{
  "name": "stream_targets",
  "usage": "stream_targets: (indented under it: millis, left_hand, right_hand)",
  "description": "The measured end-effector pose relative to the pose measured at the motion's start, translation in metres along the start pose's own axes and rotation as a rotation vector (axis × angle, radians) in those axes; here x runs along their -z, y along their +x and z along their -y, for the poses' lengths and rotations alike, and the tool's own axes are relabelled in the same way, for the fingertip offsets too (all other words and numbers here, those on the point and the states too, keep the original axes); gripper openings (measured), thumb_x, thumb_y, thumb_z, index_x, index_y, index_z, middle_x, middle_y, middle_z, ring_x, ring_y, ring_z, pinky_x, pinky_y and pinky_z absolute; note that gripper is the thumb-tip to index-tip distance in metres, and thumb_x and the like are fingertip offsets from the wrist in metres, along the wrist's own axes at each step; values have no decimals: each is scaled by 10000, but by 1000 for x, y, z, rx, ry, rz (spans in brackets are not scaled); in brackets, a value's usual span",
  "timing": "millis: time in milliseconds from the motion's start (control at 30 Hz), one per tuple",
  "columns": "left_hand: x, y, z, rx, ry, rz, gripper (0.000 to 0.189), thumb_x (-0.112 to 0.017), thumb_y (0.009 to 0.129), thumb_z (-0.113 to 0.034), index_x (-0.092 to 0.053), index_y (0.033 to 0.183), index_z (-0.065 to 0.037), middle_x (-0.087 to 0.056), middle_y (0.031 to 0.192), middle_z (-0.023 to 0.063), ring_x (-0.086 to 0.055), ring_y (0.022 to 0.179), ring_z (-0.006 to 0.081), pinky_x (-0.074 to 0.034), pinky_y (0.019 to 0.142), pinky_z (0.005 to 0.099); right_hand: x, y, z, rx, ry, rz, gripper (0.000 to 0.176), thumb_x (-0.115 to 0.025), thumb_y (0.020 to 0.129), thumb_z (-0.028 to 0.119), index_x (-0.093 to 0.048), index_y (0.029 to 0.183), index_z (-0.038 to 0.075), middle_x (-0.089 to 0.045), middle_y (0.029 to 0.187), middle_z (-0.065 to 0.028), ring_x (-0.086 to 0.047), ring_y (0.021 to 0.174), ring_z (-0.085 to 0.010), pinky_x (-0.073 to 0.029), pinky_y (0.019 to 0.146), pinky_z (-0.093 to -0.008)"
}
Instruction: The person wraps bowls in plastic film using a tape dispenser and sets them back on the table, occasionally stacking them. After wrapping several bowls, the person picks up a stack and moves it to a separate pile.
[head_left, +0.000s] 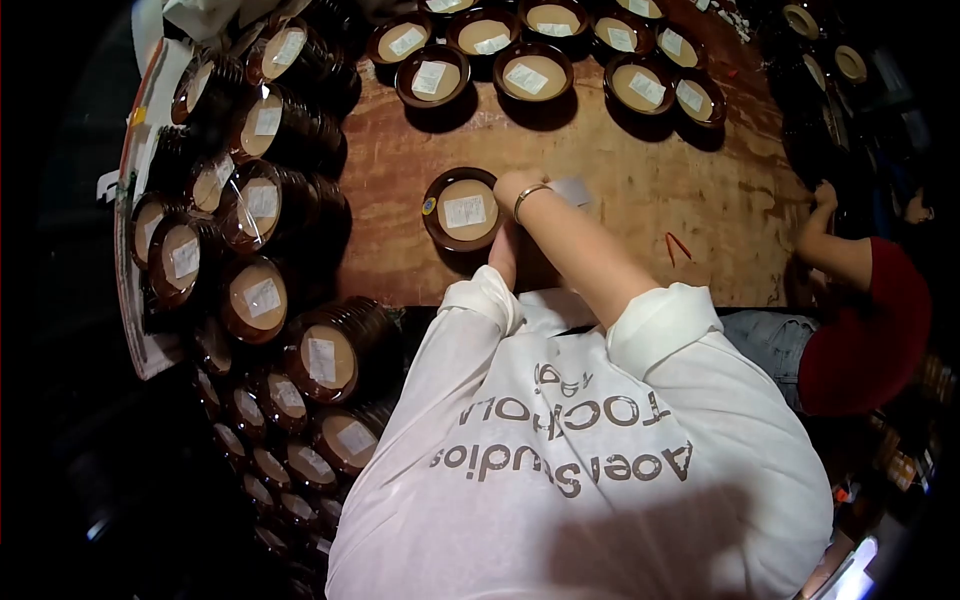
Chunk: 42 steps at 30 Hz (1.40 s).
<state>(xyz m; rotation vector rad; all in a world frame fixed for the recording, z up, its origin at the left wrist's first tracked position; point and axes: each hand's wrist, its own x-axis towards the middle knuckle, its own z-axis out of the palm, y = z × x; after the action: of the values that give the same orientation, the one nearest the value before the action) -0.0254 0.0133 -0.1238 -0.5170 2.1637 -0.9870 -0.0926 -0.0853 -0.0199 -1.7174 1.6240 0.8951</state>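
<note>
A dark-brown round bowl-like dish (436, 222) with a tan centre lies on the wooden table. It bears a white printed label (464, 211) and a small yellow-and-blue sticker (429, 206) on its left rim. My right hand (514, 190), with a bracelet at the wrist, is closed at the dish's right rim; what its fingers hold is hidden. My left hand (505, 252) is at the lower right edge of the same dish, its fingers out of sight. Just right of my right wrist lies a pale sheet (572, 191), partly covered by the wrist.
Several similar labelled dishes (533, 76) line the table's far side. Tall stacks of them (258, 300) crowd the left, some wrapped in clear film. A red tweezer-like tool (679, 247) lies on the table (620, 240). A person in a red shirt (868, 340) is at the right.
</note>
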Motion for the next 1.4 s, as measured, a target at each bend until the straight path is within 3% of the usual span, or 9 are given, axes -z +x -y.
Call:
stream_targets:
  millis: [233, 367, 400, 433, 600, 833, 1133, 1200, 1400]
  left_hand:
    - [-9, -4, 3, 5, 64, -21, 503, -323, 851, -324, -290, 1297, -94, -277, 1341, 43, -219, 1250, 229, -42, 1035, 462]
    - [3, -3, 20, -193, -20, 93, 445, -318, 854, -304, -360, 1262, -131, -327, 1311, 15, -246, 1235, 205, -37, 1031, 464]
    - [1, 2, 23, -204, -30, 89, 429, -313, 855, -296, -380, 1249, -139, -332, 1308, 12, -247, 1233, 206, -29, 1029, 468]
    - [-4, 4, 26, -192, -28, -81, 439, -409, 819, -353, -471, 1173, -102, -472, 1189, 64, -399, 1130, 234, -207, 991, 430]
    - [0, 28, 29, -182, -96, -71, 450, -444, 797, -372, -492, 1139, -83, -503, 1133, 77, -435, 1082, 243, -254, 952, 417]
    - [4, 48, 44, -162, -291, 56, 472, -492, 766, -398, -521, 1091, -57, -546, 1053, 95, -484, 1014, 255, -319, 896, 398]
    - [-82, 38, 158, -22, -1954, 200, 494, -609, 698, -446, -589, 917, -5, -605, 855, 166, -579, 821, 253, -436, 697, 329]
    - [-123, 29, 121, 260, -2059, -77, 429, -595, 743, -394, -596, 885, 11, -607, 846, 167, -582, 783, 227, -436, 683, 321]
    - [-159, -20, 76, 902, -2083, -30, 379, -545, 781, -363, -601, 899, -7, -604, 800, 197, -582, 770, 330, -446, 665, 364]
  right_hand:
    - [-2, -12, -21, -74, -396, 173, 408, -678, 661, 287, -594, 1046, 182, -587, 1039, -38, -552, 968, -225, -417, 783, -431]
    - [-5, -29, -58, 47, -240, -28, 391, -675, 644, 333, -622, 983, 145, -615, 955, -46, -578, 900, -223, -442, 741, -399]
    - [-2, -35, -66, 16, -38, -126, 393, -676, 636, 342, -627, 945, 104, -621, 897, -70, -591, 835, -227, -452, 698, -376]
    - [-4, -40, -76, -14, 165, -221, 403, -678, 628, 350, -632, 907, 62, -627, 838, -95, -603, 769, -231, -462, 655, -352]
    - [-56, -78, -124, 188, 1256, -293, 429, -626, 700, 378, -594, 775, -43, -584, 645, -94, -549, 542, -148, -426, 510, -255]
    - [-124, -131, -144, 38, 1860, -325, 327, -595, 762, 333, -574, 845, 18, -572, 714, -24, -530, 599, -92, -418, 578, -215]
    - [-125, -130, -147, 14, 1971, -275, 298, -583, 780, 298, -573, 878, 17, -593, 759, -44, -555, 646, -98, -434, 606, -210]
    - [-113, -132, -146, 39, 1986, -269, 297, -581, 783, 296, -572, 883, 17, -594, 760, -44, -555, 652, -96, -435, 615, -209]
    - [-80, -123, -131, 211, 1978, -160, 341, -524, 818, 344, -542, 831, 4, -588, 689, -98, -579, 605, -138, -466, 564, -246]
